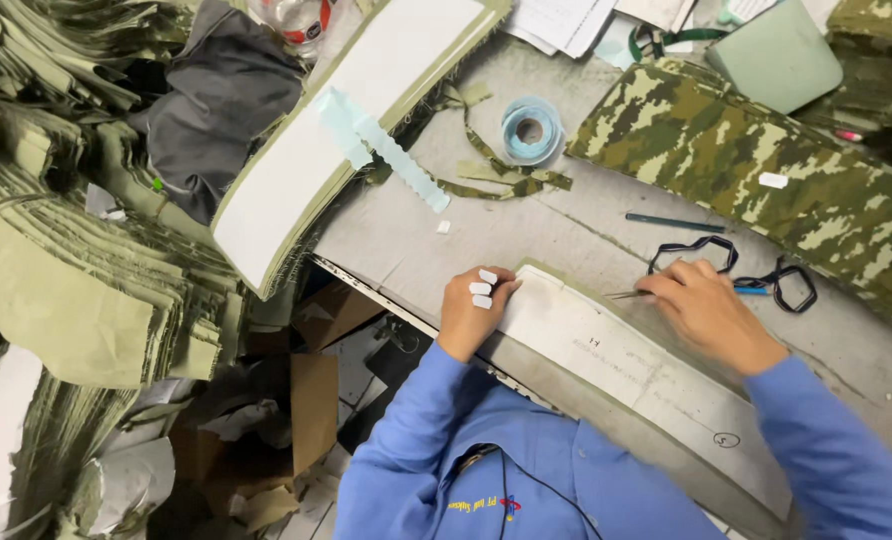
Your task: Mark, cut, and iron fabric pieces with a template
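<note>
Two hands (476, 310) (701, 305) on white strip (626, 365), lying diagonally, perhaps tweezers (628, 294)

You have two hands at work, the left hand (474, 310) and the right hand (701, 305). You have one roll of blue tape (531, 131), one pair of black-handled scissors (756, 275), one dark pencil (674, 223) and three white stickers (483, 289) on your left fingers.

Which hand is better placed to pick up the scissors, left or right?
Right, most likely. The right hand already lies over the black-handled scissors, fingers by the loops. The left hand is pressed on the end of the white-faced fabric strip, across the piece from them, holding it down.
</note>
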